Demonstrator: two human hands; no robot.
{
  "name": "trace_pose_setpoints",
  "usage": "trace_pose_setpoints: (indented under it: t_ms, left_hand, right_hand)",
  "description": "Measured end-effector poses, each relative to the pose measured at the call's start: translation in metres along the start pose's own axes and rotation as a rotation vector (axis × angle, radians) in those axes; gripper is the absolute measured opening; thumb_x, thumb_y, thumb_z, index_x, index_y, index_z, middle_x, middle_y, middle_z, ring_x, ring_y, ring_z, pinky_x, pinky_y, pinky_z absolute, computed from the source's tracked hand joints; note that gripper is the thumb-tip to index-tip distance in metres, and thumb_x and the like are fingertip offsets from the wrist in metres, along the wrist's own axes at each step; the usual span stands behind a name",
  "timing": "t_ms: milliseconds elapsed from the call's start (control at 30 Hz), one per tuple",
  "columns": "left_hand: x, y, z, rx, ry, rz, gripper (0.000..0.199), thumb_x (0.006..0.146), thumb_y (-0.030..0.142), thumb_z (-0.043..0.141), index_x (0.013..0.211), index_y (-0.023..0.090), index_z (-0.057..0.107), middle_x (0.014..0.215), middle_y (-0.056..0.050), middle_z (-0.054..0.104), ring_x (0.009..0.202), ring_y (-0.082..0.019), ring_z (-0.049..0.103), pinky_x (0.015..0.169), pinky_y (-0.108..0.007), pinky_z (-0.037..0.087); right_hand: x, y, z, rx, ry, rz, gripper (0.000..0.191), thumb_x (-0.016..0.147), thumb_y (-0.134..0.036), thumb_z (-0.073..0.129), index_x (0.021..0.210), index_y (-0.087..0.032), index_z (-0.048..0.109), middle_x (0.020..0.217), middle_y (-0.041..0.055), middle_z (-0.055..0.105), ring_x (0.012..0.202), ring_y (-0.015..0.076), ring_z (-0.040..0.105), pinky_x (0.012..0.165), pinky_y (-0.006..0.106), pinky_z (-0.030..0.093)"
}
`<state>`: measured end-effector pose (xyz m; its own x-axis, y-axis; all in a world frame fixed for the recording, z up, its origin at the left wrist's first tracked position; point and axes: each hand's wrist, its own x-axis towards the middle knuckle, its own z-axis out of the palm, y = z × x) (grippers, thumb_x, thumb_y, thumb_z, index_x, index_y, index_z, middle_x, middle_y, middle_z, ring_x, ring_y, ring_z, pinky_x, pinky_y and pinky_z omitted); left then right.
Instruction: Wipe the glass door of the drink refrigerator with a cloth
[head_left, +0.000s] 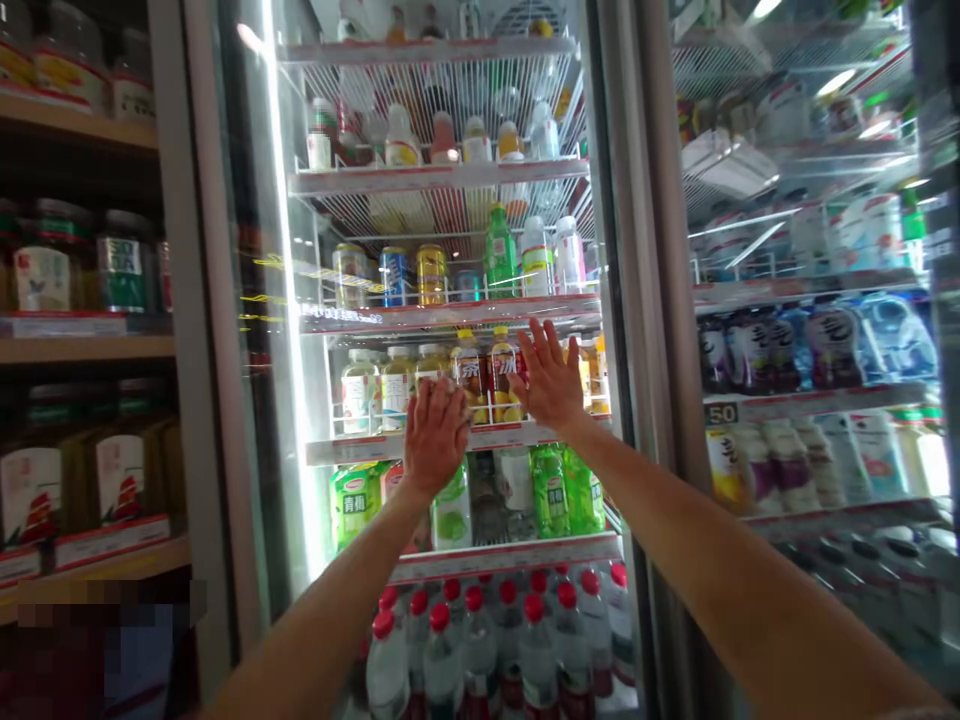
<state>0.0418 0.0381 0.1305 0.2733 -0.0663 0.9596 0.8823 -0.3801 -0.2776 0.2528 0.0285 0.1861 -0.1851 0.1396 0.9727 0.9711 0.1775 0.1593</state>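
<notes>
Both arms reach up to the glass door of a lit drinks cooler. My left hand (435, 435) is closed over a crumpled pale cloth (459, 396) that shows past its fingertips, in front of the middle shelf. To its right, my right hand (553, 380) has its fingers spread, flat toward the glass, with nothing in it. Behind the hands stand dark bottles with yellow caps (469, 370) and white-labelled bottles (361, 392).
Green packs (551, 490) fill part of the shelf below, and red-capped bottles (480, 640) crowd the bottom. A metal door frame (652, 250) separates a second cooler on the right. Wooden shelves (82, 348) with jars are at the left.
</notes>
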Motion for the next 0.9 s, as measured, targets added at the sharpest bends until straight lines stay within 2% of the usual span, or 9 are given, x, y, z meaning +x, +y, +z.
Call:
trace_pose_setpoints:
  t_ms: [100,267,367,500,567,633,767,833,900]
  left_hand:
    - [-0.005,-0.009,-0.005,-0.031,-0.039,0.023,0.044,0.085,0.031,0.046,0.127,0.022,0.048,0.14,-0.01,0.041,0.137,-0.026,0.021,0.109,-0.047,0.023]
    - [-0.015,-0.073,-0.03,0.053,0.154,-0.397,0.052,0.085,0.032,0.043,0.134,0.014,0.04,0.145,-0.017,0.029,0.138,-0.03,0.016,0.109,-0.052,0.02]
    - [-0.013,-0.06,-0.025,0.057,0.156,-0.365,0.052,0.085,0.031,0.043,0.134,0.013,0.039,0.146,-0.018,0.028,0.139,-0.03,0.012,0.109,-0.053,0.02]
    - [-0.013,-0.015,-0.009,-0.002,-0.026,0.004,0.045,0.085,0.03,0.047,0.129,0.02,0.046,0.142,-0.012,0.038,0.138,-0.026,0.016,0.109,-0.047,0.023]
    - [-0.017,-0.017,-0.012,0.001,-0.075,0.087,0.044,0.084,0.03,0.048,0.127,0.022,0.048,0.14,-0.01,0.042,0.138,-0.026,0.019,0.109,-0.045,0.023]
    - [-0.025,-0.04,-0.022,0.045,-0.056,0.023,0.044,0.084,0.032,0.048,0.127,0.022,0.048,0.14,-0.011,0.042,0.137,-0.026,0.022,0.108,-0.046,0.024]
    - [-0.037,-0.088,-0.041,0.165,0.11,-0.356,0.048,0.087,0.032,0.042,0.132,0.015,0.042,0.143,-0.02,0.033,0.136,-0.031,0.021,0.105,-0.053,0.026]
    - [-0.036,-0.084,-0.038,0.167,0.169,-0.441,0.051,0.087,0.032,0.041,0.135,0.014,0.037,0.145,-0.02,0.028,0.138,-0.031,0.016,0.105,-0.054,0.025]
    - [-0.029,-0.062,-0.027,0.126,0.153,-0.368,0.051,0.086,0.031,0.042,0.135,0.016,0.037,0.146,-0.018,0.028,0.139,-0.03,0.013,0.106,-0.053,0.024]
  right_hand:
    - [-0.001,0.001,0.0,0.003,-0.003,-0.011,0.062,0.088,-0.044,0.032,0.143,-0.019,0.017,0.151,0.008,0.018,0.14,0.0238,0.008,0.11,0.053,0.007]
    - [-0.001,0.0,0.0,-0.008,-0.007,-0.005,0.063,0.088,-0.043,0.034,0.143,-0.018,0.016,0.151,0.0089,0.018,0.14,0.0243,0.007,0.11,0.054,0.008]
    - [-0.001,-0.001,-0.001,-0.015,-0.019,0.006,0.062,0.088,-0.042,0.035,0.142,-0.017,0.02,0.151,0.0093,0.018,0.14,0.0248,0.009,0.11,0.053,0.009]
    - [-0.001,0.0,-0.002,-0.014,-0.009,-0.004,0.06,0.088,-0.041,0.035,0.141,-0.016,0.024,0.15,0.0094,0.021,0.139,0.0244,0.01,0.11,0.052,0.009]
    - [-0.001,0.0,-0.001,-0.011,0.001,-0.011,0.06,0.088,-0.04,0.034,0.141,-0.017,0.023,0.15,0.0092,0.021,0.14,0.0238,0.01,0.11,0.052,0.009]
    - [-0.002,0.001,0.0,-0.008,0.013,-0.012,0.06,0.088,-0.04,0.034,0.142,-0.018,0.021,0.15,0.0088,0.021,0.14,0.0236,0.009,0.11,0.052,0.009]
    - [-0.002,0.0,0.002,0.003,0.024,-0.003,0.063,0.088,-0.041,0.033,0.144,-0.02,0.014,0.151,0.0077,0.02,0.14,0.0235,0.009,0.11,0.053,0.009]
    - [-0.002,0.0,0.003,0.01,0.027,-0.003,0.064,0.088,-0.041,0.032,0.144,-0.021,0.011,0.151,0.0072,0.019,0.14,0.0234,0.009,0.11,0.054,0.008]
    - [-0.002,0.0,0.002,0.009,0.029,-0.001,0.063,0.088,-0.042,0.032,0.144,-0.021,0.011,0.151,0.0074,0.019,0.14,0.0236,0.009,0.11,0.054,0.008]
